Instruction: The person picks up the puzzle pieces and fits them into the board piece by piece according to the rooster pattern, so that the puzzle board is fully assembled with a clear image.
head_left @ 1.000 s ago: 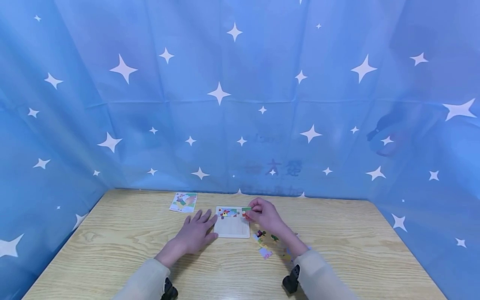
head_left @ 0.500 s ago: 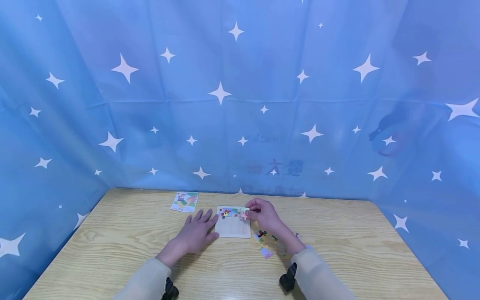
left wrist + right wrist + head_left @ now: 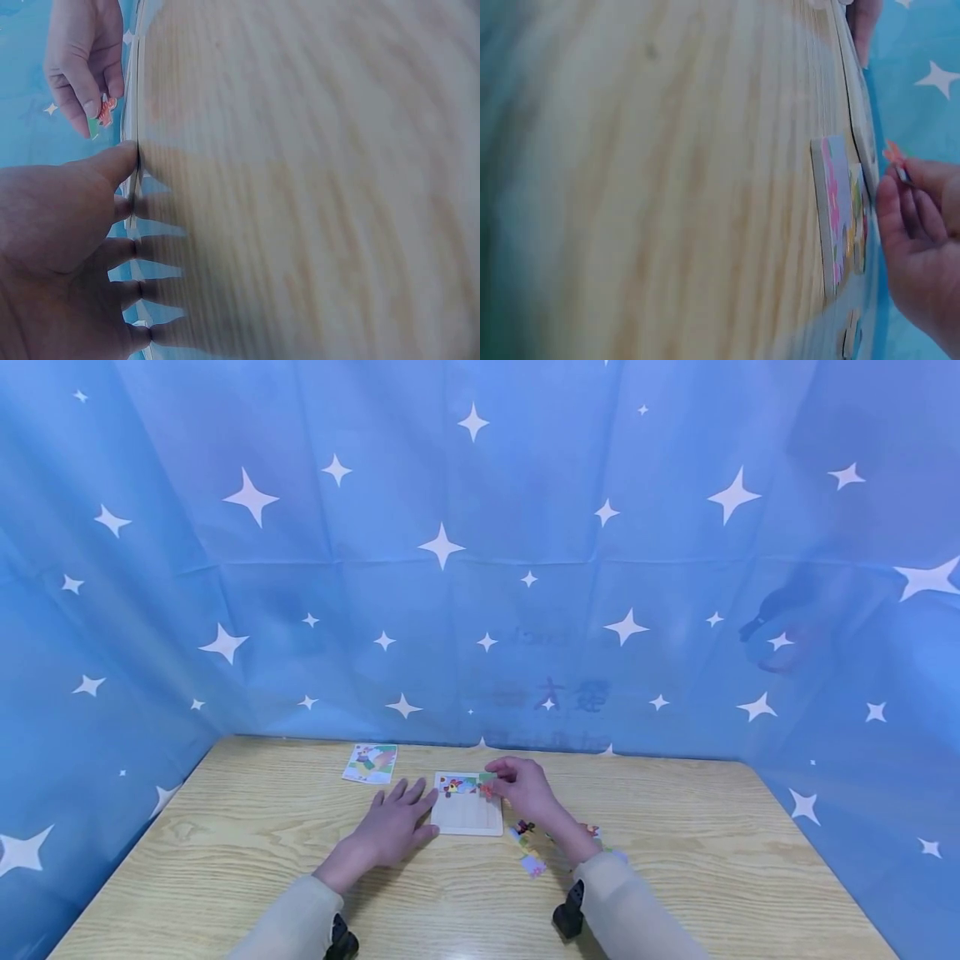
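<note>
Two hands: the left hand (image 3: 387, 835) lay spread, fingers straight and holding nothing, beside the left edge of the tray (image 3: 465, 821); the right hand (image 3: 527, 789) pinched one puzzle piece (image 3: 486, 791) between thumb and fingers.
Puzzle piece: over the tray's top right corner, seemingly just clear of it.
Placing: probably called for matching its edge to the fitted pieces (image 3: 453, 785) on its left, lowering it level and pressing lightly, with the left hand steadying the tray.
Loose pieces (image 3: 533, 865): lay near the tray on the table (image 3: 262, 810), some hidden behind the right forearm (image 3: 573, 841).
Hard to see: the pinched piece's full outline; whether the left fingertips touched the tray.
</note>
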`<state>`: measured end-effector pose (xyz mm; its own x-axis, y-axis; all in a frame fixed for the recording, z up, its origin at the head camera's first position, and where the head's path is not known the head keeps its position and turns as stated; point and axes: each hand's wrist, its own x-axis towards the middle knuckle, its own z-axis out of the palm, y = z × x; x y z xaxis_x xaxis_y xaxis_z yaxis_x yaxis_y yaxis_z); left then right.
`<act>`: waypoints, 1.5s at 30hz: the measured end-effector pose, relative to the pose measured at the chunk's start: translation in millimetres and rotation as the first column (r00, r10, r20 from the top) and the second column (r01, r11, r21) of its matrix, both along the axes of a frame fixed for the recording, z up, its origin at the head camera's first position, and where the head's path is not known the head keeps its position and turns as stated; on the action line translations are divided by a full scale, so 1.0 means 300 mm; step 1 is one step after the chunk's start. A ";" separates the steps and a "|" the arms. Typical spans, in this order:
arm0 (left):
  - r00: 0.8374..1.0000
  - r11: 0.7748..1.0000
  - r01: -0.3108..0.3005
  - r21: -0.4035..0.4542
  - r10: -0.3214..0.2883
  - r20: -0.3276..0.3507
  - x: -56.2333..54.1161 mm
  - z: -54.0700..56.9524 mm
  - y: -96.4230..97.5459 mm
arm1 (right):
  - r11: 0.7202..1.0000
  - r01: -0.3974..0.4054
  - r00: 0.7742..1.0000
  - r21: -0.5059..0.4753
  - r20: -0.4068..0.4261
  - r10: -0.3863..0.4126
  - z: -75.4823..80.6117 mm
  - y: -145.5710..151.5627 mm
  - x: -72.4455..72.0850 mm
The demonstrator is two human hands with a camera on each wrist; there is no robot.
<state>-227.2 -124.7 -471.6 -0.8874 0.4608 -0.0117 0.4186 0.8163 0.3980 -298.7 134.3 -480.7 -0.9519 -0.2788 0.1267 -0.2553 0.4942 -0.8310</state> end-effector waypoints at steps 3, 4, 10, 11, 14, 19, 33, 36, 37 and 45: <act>1.000 1.000 -0.006 -0.001 0.006 0.003 0.001 0.001 0.001 | 1.000 -0.007 1.000 0.013 -0.014 0.007 0.000 -0.001 -0.004; 1.000 1.000 -0.005 -0.002 0.005 0.002 0.001 0.003 0.002 | 1.000 -0.005 1.000 0.013 -0.012 0.005 0.000 -0.002 -0.005; 1.000 1.000 -0.014 -0.007 0.014 0.002 -0.005 -0.005 0.002 | 1.000 0.019 1.000 -0.003 0.020 -0.019 0.002 -0.009 -0.013; 1.000 1.000 -0.014 -0.007 0.014 0.003 -0.006 -0.006 0.002 | 1.000 0.016 1.000 0.000 0.025 -0.016 0.003 -0.010 -0.013; 1.000 1.000 -0.011 -0.008 0.011 0.002 -0.004 -0.002 0.002 | 1.000 -0.003 1.000 0.020 0.019 0.003 0.004 -0.012 -0.012; 1.000 1.000 -0.015 -0.018 0.015 0.014 0.003 0.017 0.006 | 0.999 -0.014 1.000 0.038 0.019 0.014 0.011 -0.014 -0.008; 1.000 1.000 -0.023 -0.019 0.023 0.014 0.004 0.023 0.010 | 0.984 -0.026 0.998 0.177 -0.052 0.036 -0.002 -0.018 -0.026; 0.999 0.999 -0.025 -0.020 0.026 0.020 0.005 0.028 0.010 | 0.988 -0.033 0.997 0.153 -0.057 0.042 -0.005 -0.018 -0.027; 1.000 0.999 -0.024 -0.023 0.024 0.020 0.005 0.027 0.010 | 0.989 -0.037 0.997 0.143 -0.057 0.045 -0.007 -0.017 -0.028; 1.000 1.000 -0.014 -0.004 0.014 0.002 0.000 0.010 0.005 | 1.000 -0.008 1.000 -0.003 0.004 0.008 -0.019 -0.019 -0.028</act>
<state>-227.2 -123.3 -468.7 -0.8937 0.4483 -0.0155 0.4064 0.8238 0.3953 -307.2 128.6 -486.3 -0.9501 -0.2861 0.1239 -0.2562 0.4898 -0.8334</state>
